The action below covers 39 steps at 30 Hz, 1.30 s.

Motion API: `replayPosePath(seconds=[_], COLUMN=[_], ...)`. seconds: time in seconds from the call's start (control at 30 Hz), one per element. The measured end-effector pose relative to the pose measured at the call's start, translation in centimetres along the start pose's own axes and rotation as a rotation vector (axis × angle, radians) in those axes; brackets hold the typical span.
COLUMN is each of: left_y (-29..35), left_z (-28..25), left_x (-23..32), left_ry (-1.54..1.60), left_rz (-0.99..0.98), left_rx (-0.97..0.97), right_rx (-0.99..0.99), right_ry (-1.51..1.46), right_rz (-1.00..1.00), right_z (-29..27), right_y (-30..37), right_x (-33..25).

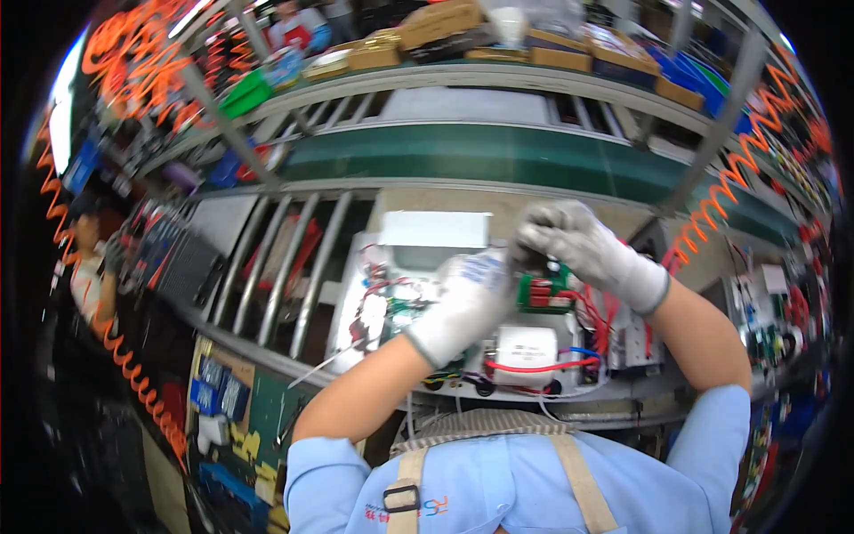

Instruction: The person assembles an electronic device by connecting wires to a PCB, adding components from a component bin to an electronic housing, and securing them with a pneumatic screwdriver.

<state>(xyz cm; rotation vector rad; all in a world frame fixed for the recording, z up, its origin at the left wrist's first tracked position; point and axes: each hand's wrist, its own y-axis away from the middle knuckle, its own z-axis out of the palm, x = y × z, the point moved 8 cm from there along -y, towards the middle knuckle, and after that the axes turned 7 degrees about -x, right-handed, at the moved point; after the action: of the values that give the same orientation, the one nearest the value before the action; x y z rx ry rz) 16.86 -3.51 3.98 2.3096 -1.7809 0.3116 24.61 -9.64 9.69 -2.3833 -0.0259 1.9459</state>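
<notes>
Right hand (587, 245) fingers pinch down on a small green circuit board (541, 292); left hand (467, 303) cups it from beside, fingers curled. Board held just above open metal chassis (445, 233) on bench. Red wires (534, 366) already routed below the board; board apparently not yet seated.
</notes>
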Motion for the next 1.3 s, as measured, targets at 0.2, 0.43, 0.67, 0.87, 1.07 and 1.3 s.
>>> replayPosePath(seconds=[0.2,0.43,0.67,0.87,1.07,1.3], left_y=[-0.2,6.7,10.9,17.0,26.6,27.8], left_z=[-2.1,-19.5,-10.2,11.7,25.6,29.7], left_x=[-1.8,1.7,5.7,9.2,0.8,-0.4], left_ry=[-0.016,1.368,1.57,1.147,1.125,1.134], left_rz=[-0.037,0.442,0.271,0.425,-0.148,-0.186], left_rx=[0.025,0.55,0.384,-0.102,-0.541,-0.523], right_rx=[0.152,0.038,-0.049,0.245,0.595,1.222], right_ry=[-0.038,0.272,0.061,0.478,0.578,0.835], right_rz=[-0.247,-0.353,-0.028,0.273,0.715,1.031], right_z=[-2.4,2.6,10.3,21.7,31.5,22.5], right_y=[1.5,-0.4,6.4,22.0,37.5,57.9], right_x=[-6.5,-8.2,-4.6,12.0,19.7,17.9])
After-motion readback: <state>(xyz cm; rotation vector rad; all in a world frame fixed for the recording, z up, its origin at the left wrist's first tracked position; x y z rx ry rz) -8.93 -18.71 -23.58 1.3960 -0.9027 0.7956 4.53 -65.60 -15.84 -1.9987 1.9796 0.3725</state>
